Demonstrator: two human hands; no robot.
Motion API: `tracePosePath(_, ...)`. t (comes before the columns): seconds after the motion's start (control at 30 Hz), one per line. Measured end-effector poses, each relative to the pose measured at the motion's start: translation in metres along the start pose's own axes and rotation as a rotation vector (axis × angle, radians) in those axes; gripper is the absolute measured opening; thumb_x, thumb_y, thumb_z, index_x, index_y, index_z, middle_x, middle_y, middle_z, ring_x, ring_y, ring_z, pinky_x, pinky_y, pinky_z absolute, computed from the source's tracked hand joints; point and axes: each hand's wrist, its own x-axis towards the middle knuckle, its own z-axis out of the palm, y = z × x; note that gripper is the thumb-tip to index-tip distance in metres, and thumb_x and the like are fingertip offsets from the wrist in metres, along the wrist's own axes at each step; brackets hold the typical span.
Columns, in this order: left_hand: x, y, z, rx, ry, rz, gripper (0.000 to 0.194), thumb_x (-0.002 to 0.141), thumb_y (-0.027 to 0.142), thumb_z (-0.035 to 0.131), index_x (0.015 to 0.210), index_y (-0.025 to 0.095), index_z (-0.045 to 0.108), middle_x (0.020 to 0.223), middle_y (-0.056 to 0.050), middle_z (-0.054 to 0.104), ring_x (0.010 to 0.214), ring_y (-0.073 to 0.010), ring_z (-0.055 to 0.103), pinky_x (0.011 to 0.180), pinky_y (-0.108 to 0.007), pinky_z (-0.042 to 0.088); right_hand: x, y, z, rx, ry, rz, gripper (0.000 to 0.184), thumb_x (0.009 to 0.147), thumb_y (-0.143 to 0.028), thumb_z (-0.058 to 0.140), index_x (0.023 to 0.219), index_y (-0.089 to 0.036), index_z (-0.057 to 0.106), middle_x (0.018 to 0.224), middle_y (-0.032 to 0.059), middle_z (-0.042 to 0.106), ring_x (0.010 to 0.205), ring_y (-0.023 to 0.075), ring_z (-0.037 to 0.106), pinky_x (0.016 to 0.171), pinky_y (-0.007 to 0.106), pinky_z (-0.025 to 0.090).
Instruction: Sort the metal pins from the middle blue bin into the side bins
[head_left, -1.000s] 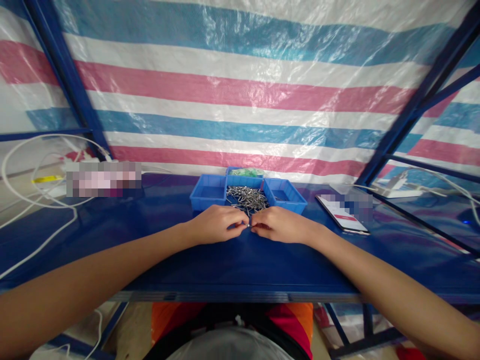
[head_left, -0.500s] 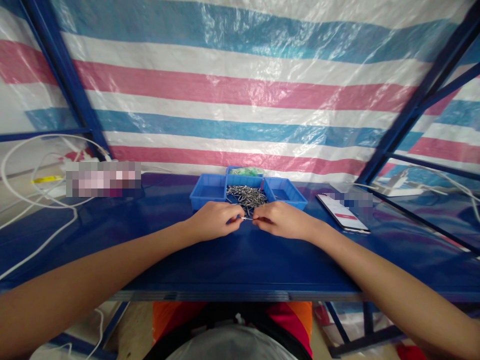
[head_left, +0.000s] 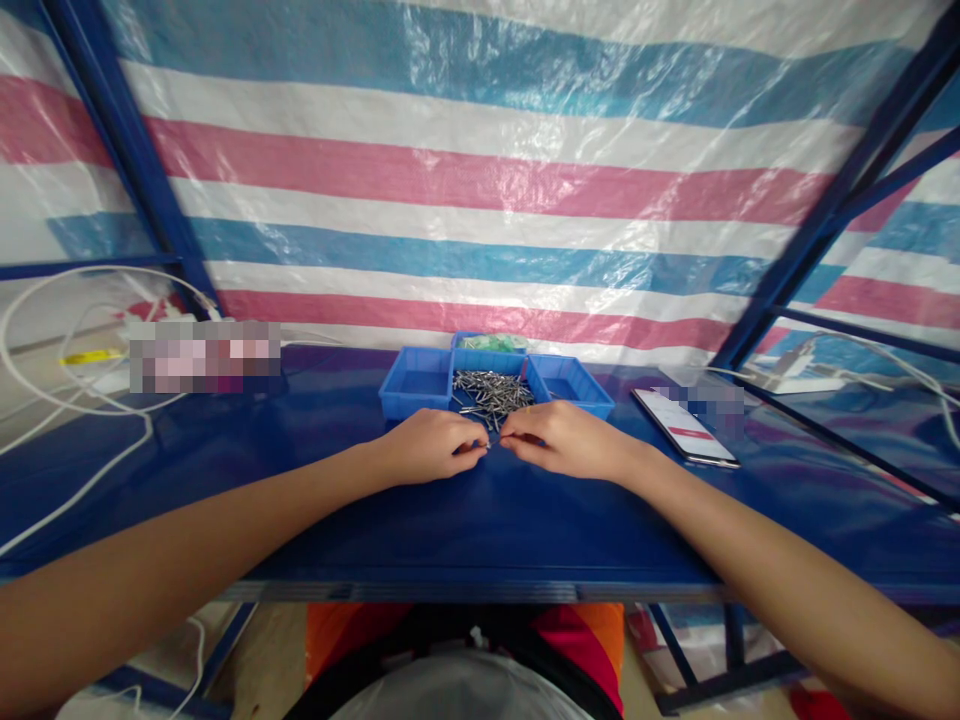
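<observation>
When compared with half a second earlier, shows a narrower gap between the left hand [head_left: 435, 446] and the right hand [head_left: 560, 438], with less of the thin, silver-coloured metal piece [head_left: 490, 442] exposed. Judged to be closer two-handed handling, without release. Located at the fingertips, just in front of the heap of slim, shiny metal pieces [head_left: 495, 396], above the dark blue, glossy surface [head_left: 480, 530]. Found pinching the piece from both sides: fingers of each hand drawn together. Too small and blurred to confirm its form. Recorded as unmoved: the open blue plastic bins [head_left: 416, 405] flanking the heap, and the black-edged phone [head_left: 690, 430].
</observation>
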Motion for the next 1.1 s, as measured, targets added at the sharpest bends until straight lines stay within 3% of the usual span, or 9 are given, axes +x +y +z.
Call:
tracePosePath(0.5,-0.001,-0.002,0.001,0.001,0.060,-0.053,0.014,0.088,0.027,0.049,0.084,0.020,0.061,0.072,0.004,0.062,0.064,-0.0108,0.057,0.061,-0.020,0.035,-0.001,0.006,0.003,-0.012,-0.088,0.053,0.012,0.088,-0.012,0.050,0.088,-0.015,0.062,0.081,0.0048,0.064,0.072,0.0138,0.058,0.066,0.023,0.038)
tracePosePath(1.1,-0.002,0.003,-0.001,-0.033,0.199,0.069,0.015,0.089,0.024,0.049,0.087,0.019,0.063,0.081,0.001,0.064,0.073,-0.0107,0.059,0.070,-0.019,0.039,0.000,0.006,0.011,-0.035,-0.122,0.024,0.009,0.088,-0.015,0.052,0.082,-0.015,0.060,0.079,0.0039,0.063,0.072,0.0137,0.058,0.067,0.023,0.039)
